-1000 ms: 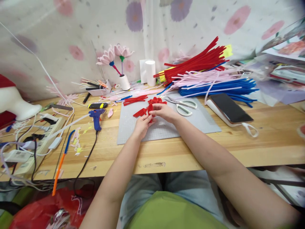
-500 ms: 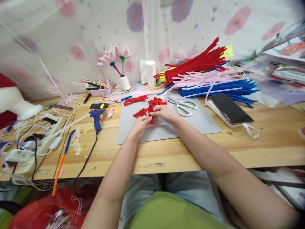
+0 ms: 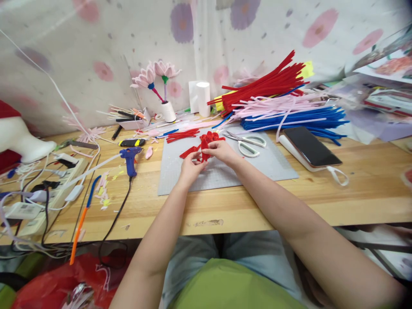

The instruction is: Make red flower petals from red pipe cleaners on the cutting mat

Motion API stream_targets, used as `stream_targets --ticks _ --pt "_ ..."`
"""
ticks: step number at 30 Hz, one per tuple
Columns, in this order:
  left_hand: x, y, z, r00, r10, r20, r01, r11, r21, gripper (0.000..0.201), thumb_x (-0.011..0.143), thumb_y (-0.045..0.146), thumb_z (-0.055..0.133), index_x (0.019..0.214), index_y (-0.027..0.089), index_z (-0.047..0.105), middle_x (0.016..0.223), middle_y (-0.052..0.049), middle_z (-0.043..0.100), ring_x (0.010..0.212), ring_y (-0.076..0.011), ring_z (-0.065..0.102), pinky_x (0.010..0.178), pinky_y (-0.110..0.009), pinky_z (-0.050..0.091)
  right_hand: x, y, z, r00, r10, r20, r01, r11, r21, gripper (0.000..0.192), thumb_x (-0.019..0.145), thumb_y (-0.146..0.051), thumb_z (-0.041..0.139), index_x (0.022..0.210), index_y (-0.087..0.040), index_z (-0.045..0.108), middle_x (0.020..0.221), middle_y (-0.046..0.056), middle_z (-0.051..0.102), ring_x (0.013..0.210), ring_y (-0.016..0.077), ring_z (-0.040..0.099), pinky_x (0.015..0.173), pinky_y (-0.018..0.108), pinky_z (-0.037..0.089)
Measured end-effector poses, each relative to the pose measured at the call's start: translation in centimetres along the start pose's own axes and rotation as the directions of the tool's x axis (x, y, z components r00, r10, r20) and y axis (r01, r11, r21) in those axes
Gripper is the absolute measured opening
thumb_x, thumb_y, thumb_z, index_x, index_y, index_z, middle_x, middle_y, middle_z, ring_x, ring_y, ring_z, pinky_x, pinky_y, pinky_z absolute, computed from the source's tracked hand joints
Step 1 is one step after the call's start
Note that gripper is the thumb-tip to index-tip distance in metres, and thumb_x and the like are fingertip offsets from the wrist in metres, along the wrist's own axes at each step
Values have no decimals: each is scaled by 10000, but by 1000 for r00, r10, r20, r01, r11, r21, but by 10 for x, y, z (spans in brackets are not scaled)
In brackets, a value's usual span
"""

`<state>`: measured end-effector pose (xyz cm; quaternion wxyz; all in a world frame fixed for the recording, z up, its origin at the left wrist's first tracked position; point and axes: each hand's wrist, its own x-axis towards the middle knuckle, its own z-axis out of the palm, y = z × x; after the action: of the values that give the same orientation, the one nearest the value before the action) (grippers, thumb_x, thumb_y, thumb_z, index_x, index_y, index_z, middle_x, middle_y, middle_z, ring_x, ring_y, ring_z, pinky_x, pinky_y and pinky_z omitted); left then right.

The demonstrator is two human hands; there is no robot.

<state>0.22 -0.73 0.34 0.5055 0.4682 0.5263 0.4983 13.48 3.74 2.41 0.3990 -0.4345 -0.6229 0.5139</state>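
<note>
A white curtain [image 3: 138,25] with pink and purple flowers hangs behind the wooden table [image 3: 225,210] where we work, and a gray mat [image 3: 264,167] lies beneath our fingers. Our right hand [image 3: 222,152] has its thumb and forefinger closed together on a small red fuzzy piece [image 3: 205,151], which stands roughly upright between our two hands. Our left hand [image 3: 189,168] comes in at the lower end of that piece, its fingers bent and parted with a gap showing between them; we cannot tell whether the tips grip the piece or merely touch it.

Just beyond our right fingertips sits a cluster of red looped pieces [image 3: 212,136]. Close past our left fingers lie short red strips [image 3: 188,152], with a bundle of red stems [image 3: 183,135] farther beyond. To the right of our fingers rest scissors [image 3: 247,143], blades spread slightly; well to the left is a blue glue gun [image 3: 129,159].

Compared with half a second ago, our left fingers have opened and lifted from their closer hold, while our right pinch remains nearly in place.
</note>
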Motion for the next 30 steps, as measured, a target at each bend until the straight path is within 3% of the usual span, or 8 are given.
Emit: stream_targets --ticks 4,9,12,18,20,25,30 --pt "0 -5 0 990 128 -60 -118 981 154 444 566 188 705 988 172 568 678 12 547 556 -80 506 517 -211 437 2 2 0 999 1 -53 -5 998 -65 256 549 -347 669 488 -143 527 478 -33 488 480 73 406 496 230 302" --pt "-4 0 -2 964 262 -52 -244 944 220 294 641 195 652 931 212 606 687 -2 588 616 -104 519 576 -215 401 2 1 -2 999 38 -23 -38 999 -17 221 550 -329 678 522 -136 573 499 -24 527 491 78 439 511 231 328" --pt "-4 2 -2 962 271 -43 -260 951 168 271 668 220 631 933 205 577 667 5 583 609 -102 515 561 -209 387 0 1 -6 998 54 40 -57 996 73 231 543 -338 695 539 -131 591 493 -23 536 483 71 443 508 224 343" --pt "3 2 -2 975 219 37 -215 973 -89 323 664 288 634 923 197 464 576 52 530 508 -79 486 509 -199 384 -1 6 -9 965 100 241 -170 941 291 250 529 -319 734 659 -120 656 599 14 615 548 87 524 569 229 408" --pt "5 2 -2 982 189 2 -186 973 -138 380 629 318 663 910 200 435 586 63 529 484 -68 478 502 -197 386 0 8 -7 958 109 264 -201 913 354 259 526 -310 742 688 -123 666 632 19 631 560 85 535 590 232 421" --pt "4 -1 1 959 142 -246 -148 989 -8 391 585 389 686 779 194 409 584 71 509 480 -75 508 501 -202 390 2 10 0 969 155 193 -228 865 446 244 497 -277 761 659 -120 667 606 14 626 541 77 530 588 227 421" --pt "-2 -1 3 941 224 -252 -169 960 223 289 687 450 584 635 179 498 595 11 580 564 -108 560 574 -220 397 2 9 12 983 182 7 -166 885 435 233 481 -285 747 595 -116 635 534 -1 586 499 78 496 548 234 392"
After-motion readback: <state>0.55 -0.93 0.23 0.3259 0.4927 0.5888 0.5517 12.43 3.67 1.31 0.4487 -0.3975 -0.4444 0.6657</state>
